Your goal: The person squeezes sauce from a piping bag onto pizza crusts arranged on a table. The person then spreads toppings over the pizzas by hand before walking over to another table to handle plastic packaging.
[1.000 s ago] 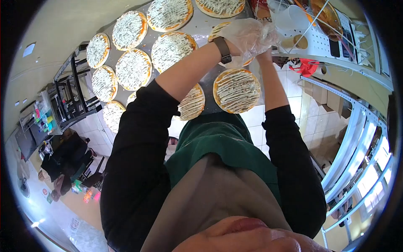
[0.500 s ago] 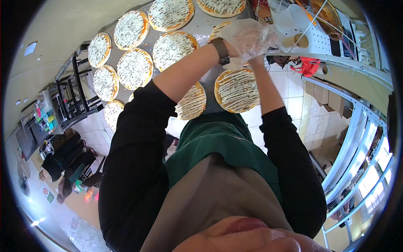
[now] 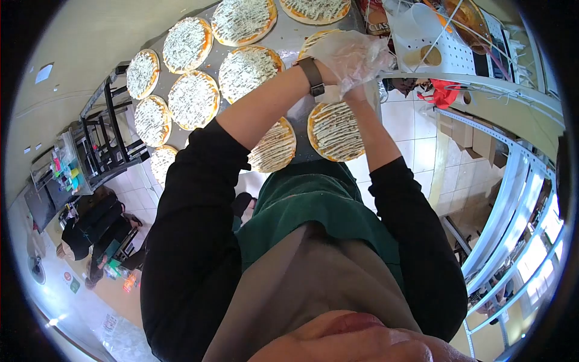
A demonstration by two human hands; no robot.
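My left hand (image 3: 333, 67), with a dark watch on its wrist, meets my right hand (image 3: 357, 90) over the right side of the metal table (image 3: 295, 108). Crumpled clear plastic (image 3: 365, 57) covers both hands; whether it is gloves, a bag or both I cannot make out. The fingers look closed together, and what they hold is hidden. Beneath them lies a partly covered pizza (image 3: 313, 41) with pale sauce lines. Nearer my body are a striped pizza (image 3: 336, 133) below my right wrist and another striped pizza (image 3: 274, 148) partly behind my left forearm.
Several white-topped pizzas (image 3: 244, 21) fill the table's left and far side. A perforated white shelf (image 3: 446, 57) with a roll and packets adjoins on the right. Black metal frames (image 3: 114, 120) stand at left. A person in dark clothes (image 3: 96, 220) is farther off at lower left.
Both hands shift slightly, staying together over the same pizza. My right forearm moves a little left, covering more of the striped pizza's right edge. The person at lower left has changed posture.
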